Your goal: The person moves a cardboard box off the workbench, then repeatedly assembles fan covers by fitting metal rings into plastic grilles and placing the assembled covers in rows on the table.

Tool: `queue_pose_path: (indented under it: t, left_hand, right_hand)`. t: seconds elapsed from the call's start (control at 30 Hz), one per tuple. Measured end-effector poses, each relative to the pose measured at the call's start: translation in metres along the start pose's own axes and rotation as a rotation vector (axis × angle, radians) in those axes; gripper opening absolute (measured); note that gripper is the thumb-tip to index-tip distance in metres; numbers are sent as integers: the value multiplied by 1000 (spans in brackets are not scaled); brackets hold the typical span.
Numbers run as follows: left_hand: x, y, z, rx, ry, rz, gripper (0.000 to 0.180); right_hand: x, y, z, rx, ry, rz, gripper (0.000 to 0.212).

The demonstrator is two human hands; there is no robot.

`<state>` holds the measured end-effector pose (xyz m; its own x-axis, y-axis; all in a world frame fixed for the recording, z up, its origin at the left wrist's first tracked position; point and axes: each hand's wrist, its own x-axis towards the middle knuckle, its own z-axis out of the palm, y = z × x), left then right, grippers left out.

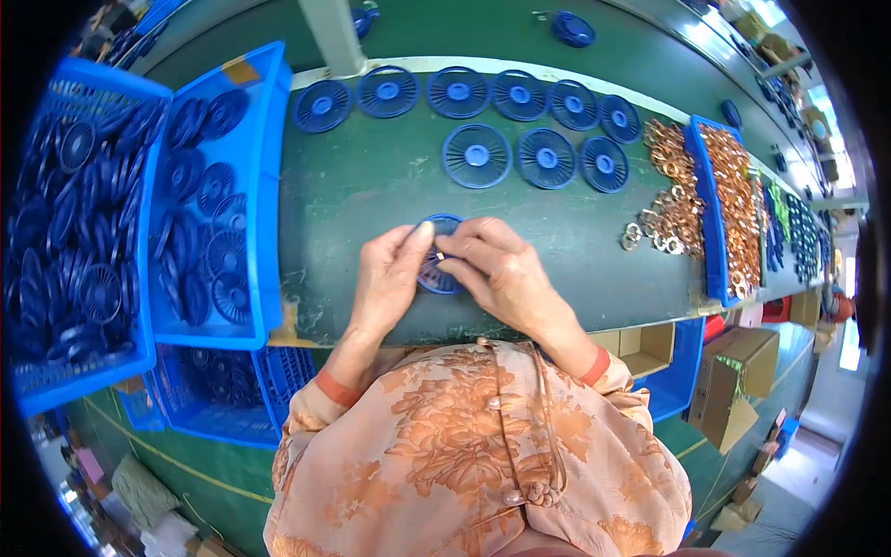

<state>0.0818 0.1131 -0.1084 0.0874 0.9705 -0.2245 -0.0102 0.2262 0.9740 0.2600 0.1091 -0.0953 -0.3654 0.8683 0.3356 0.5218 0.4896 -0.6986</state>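
A round blue plastic fan grille point(438, 280) lies near the front of the green workbench, partly covered by both hands. My left hand point(390, 276) grips it from the left, fingers closed, thumb near its middle. My right hand point(506, 278) comes over it from the right, fingers pinched at a small shiny metal piece point(441, 256) above the grille's centre. The piece is mostly hidden, so its exact shape cannot be made out. Beyond the hands, more blue grilles point(476, 156) lie flat in two rows.
At left stand blue crates point(264, 195) holding many blue grilles. Loose copper-coloured rings point(673, 209) are piled at right, beside a blue tray point(715, 251) full of them. A metal post point(331, 37) rises at the bench's far edge. Cardboard boxes point(738, 376) stand lower right.
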Motion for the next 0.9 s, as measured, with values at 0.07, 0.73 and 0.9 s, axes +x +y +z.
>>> queue_pose_path:
  t: [0.07,0.73,0.9]
  left_hand:
    - [0,3,-5,14,-11,-43,31]
    - [22,19,-20,41,124,276,26]
    - [45,16,-27,611,399,542,18]
  right_hand:
    - [-3,3,5,50,82,-89,27]
    - [-120,136,-135,-804,746,537,27]
    - [-142,142,-158,-869,737,536,15]
